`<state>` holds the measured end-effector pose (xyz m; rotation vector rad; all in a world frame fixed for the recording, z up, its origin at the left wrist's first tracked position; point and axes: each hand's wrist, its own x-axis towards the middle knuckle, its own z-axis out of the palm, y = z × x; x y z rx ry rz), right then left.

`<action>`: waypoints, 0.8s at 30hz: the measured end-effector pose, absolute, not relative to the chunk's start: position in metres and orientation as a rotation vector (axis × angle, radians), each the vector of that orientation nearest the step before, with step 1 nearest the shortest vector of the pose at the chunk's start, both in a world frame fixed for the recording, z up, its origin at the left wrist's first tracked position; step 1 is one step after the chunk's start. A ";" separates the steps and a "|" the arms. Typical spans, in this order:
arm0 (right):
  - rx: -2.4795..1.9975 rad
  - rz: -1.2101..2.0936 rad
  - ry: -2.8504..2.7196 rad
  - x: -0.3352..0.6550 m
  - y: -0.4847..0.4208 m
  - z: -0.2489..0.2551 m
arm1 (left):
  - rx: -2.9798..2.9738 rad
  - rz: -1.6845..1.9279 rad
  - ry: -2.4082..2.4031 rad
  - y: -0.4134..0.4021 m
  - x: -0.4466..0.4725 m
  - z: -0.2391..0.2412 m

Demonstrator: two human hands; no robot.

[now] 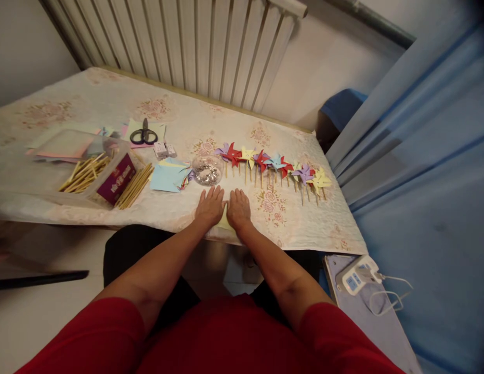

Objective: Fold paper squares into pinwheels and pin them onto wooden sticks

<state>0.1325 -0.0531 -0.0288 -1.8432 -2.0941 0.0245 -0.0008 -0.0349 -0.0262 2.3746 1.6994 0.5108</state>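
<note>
My left hand (209, 206) and my right hand (238, 208) lie flat side by side near the table's front edge, fingers stretched out. Both press on a pale yellow-green paper sheet (225, 222), most of it hidden under my palms. Just beyond my fingertips stands a clear bowl of small shiny bits (207, 169). A row of finished paper pinwheels on sticks (273, 165) runs to the right behind my hands.
A stack of coloured paper squares (167, 176) lies left of the bowl. Wooden sticks (134, 186) sit beside a clear box (89, 166) holding more sticks. Scissors (143, 134) and paper sheets lie further back. A radiator (195, 47) stands behind the table; a blue curtain (421, 156) hangs at right.
</note>
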 end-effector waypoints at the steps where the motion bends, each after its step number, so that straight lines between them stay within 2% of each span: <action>1: -1.849 0.041 -2.087 0.133 -0.052 -0.030 | 2.374 0.508 1.701 -0.035 -0.001 -0.027; 24: -1.868 0.012 -2.032 0.170 -0.109 -0.033 | 2.452 0.426 1.746 -0.033 -0.001 -0.028</action>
